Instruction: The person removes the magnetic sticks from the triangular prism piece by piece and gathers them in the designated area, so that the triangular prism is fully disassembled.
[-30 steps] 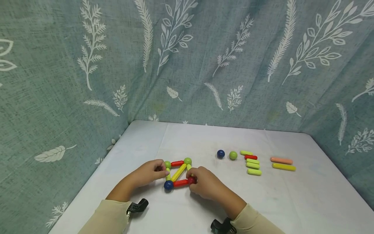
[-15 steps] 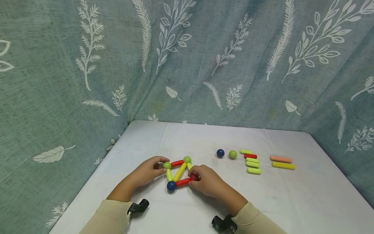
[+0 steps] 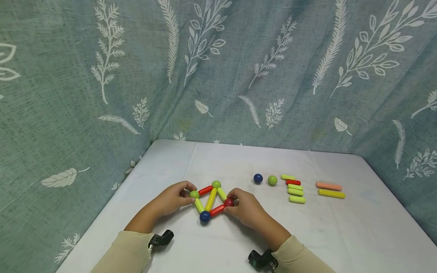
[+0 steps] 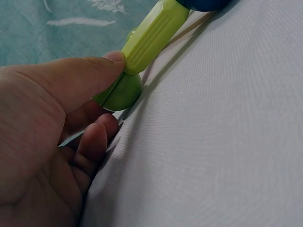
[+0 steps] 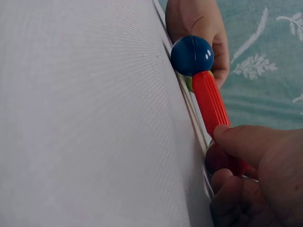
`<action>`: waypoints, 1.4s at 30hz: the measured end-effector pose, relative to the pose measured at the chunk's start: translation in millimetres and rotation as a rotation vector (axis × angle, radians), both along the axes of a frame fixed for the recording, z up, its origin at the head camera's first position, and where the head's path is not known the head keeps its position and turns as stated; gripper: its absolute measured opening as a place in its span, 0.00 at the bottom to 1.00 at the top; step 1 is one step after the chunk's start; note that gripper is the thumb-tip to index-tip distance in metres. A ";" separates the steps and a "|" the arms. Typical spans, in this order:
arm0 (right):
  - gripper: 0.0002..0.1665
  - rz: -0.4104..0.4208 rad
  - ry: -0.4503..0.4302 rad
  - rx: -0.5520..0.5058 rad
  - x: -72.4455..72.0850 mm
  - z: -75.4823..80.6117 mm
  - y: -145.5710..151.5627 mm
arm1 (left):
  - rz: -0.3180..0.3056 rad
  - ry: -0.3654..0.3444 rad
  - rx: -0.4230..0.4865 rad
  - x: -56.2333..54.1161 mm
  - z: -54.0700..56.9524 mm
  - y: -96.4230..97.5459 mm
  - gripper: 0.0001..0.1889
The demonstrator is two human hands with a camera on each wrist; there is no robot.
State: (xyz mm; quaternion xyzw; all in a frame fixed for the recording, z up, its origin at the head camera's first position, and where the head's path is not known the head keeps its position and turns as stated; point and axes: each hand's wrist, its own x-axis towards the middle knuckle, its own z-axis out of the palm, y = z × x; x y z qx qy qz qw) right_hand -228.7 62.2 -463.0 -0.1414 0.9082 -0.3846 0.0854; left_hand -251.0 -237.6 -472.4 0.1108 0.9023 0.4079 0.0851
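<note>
**Frame of rods and balls held at two corners, leaf-print cloth behind**

Head view. Blue-green backdrop (image 3: 218, 76) with pale leaf print; white-covered table (image 3: 191, 250) below. Four-cornered frame (image 3: 217, 210) lies left of mid-table. Corners by clock: left green ball (image 3: 194, 194) between 9 and 10, far green ball (image 3: 216, 184) near 12, dark red ball (image 3: 228, 202) at 3, navy ball (image 3: 205, 216) between 6 and 7. Yellow rod (image 3: 211, 200) crosses inside, from far green to navy. Left hand (image 3: 175, 197) pinches the left green ball; right hand (image 3: 244, 206) pinches the dark red. Opposite corners held, probably to steady the joints and control the frame's shape. Spares toward 2 to 3 o'clock of the frame: loose navy ball (image 3: 258, 178), loose green ball (image 3: 272, 180), short rods (image 3: 295, 192), long rods (image 3: 331, 193). Grouped roughly by kind, perhaps for easy picking. Sleeves cut off at the lower edge.

Left wrist view. Thumb lies where lime rod meets green ball; other fingers curl beneath, partly hidden. Rod points to 1 o'clock; navy ball there cropped by the top edge.

Right wrist view. Hand at 4 o'clock, thumb on the red rod's end; red ball shadowed, half covered by fingers. Navy ball at 1, left hand behind it. Cannot tell whether every corner touches the cloth.
</note>
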 end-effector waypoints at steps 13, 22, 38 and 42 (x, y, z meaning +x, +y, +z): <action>0.17 0.037 0.037 0.014 -1.7 -1.7 1.7 | 0.015 -0.015 -0.007 -0.4 -0.8 -0.1 0.16; 0.17 0.036 0.024 0.057 -1.2 -2.0 1.7 | 0.001 -0.013 -0.013 1.2 0.7 2.3 0.14; 0.15 0.032 0.008 0.014 -4.1 -0.3 8.7 | 0.002 0.005 -0.024 1.0 1.8 2.7 0.13; 0.16 0.027 -0.014 0.006 -4.9 -0.3 12.0 | 0.004 0.000 -0.024 1.8 1.0 2.6 0.13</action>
